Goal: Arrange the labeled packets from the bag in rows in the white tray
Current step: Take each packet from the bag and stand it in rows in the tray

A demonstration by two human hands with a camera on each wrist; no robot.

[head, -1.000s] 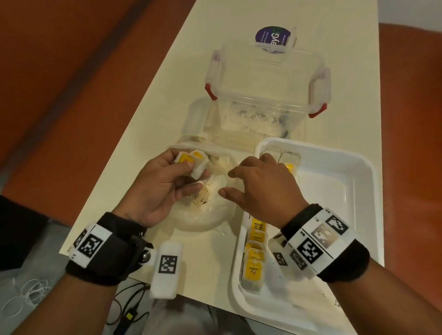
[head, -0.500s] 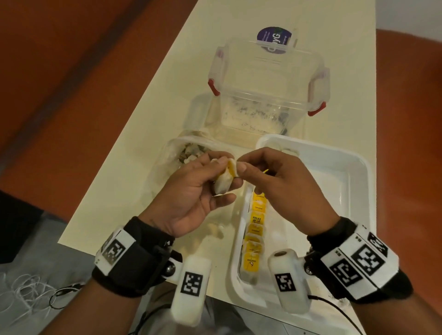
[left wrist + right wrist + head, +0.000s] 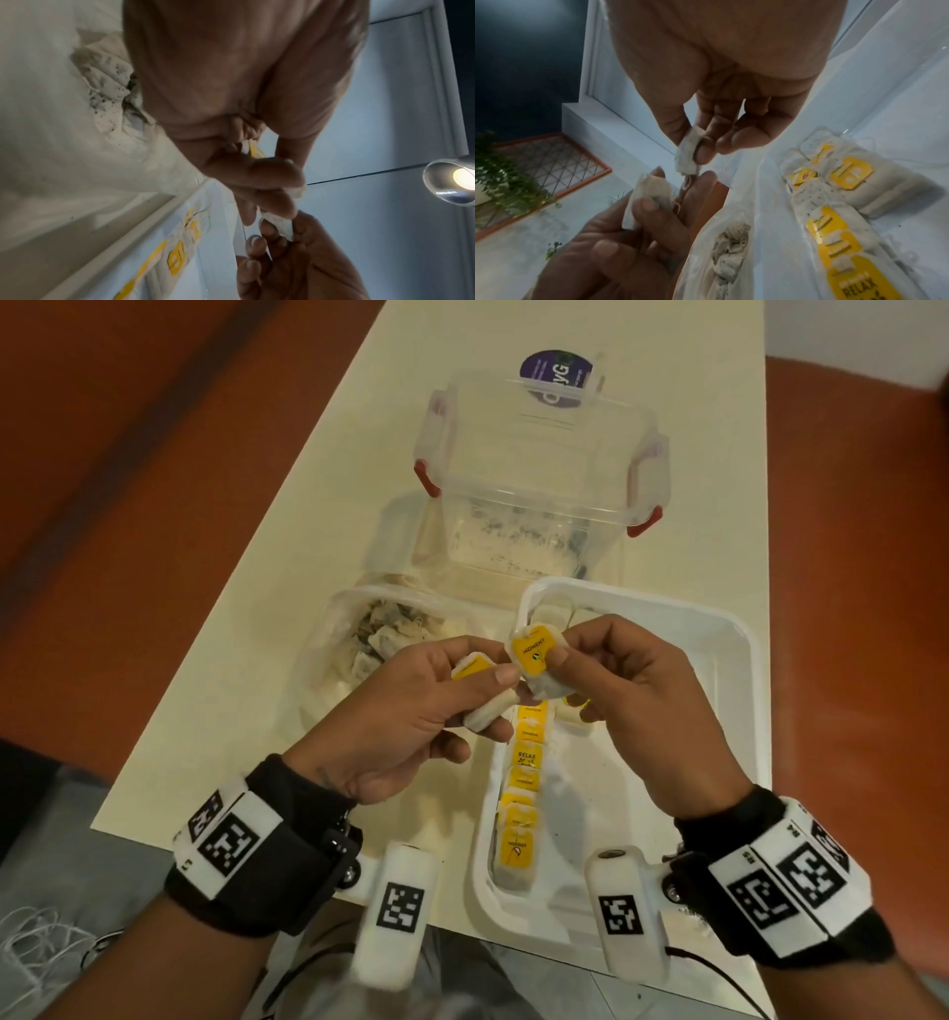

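Both hands are raised over the left edge of the white tray (image 3: 739,649). My left hand (image 3: 495,683) grips a yellow-labelled packet (image 3: 475,670), also seen from below in the right wrist view (image 3: 649,199). My right hand (image 3: 547,662) pinches a second packet (image 3: 531,652) by its yellow label, with its white pouch (image 3: 686,157) hanging beside the left fingertips. A row of packets (image 3: 524,762) lies along the tray's left side. The open clear bag (image 3: 380,639) with several more packets lies left of the tray.
A clear plastic container with red latches (image 3: 539,469) stands behind the tray and bag, and its lid with a purple label (image 3: 554,372) is behind it. The cream table (image 3: 287,546) is narrow, with orange floor on both sides.
My left hand lifted packets out of the bag and both hands rose. My right hand came off the tray side and took one packet, now drawn slightly apart from the other.
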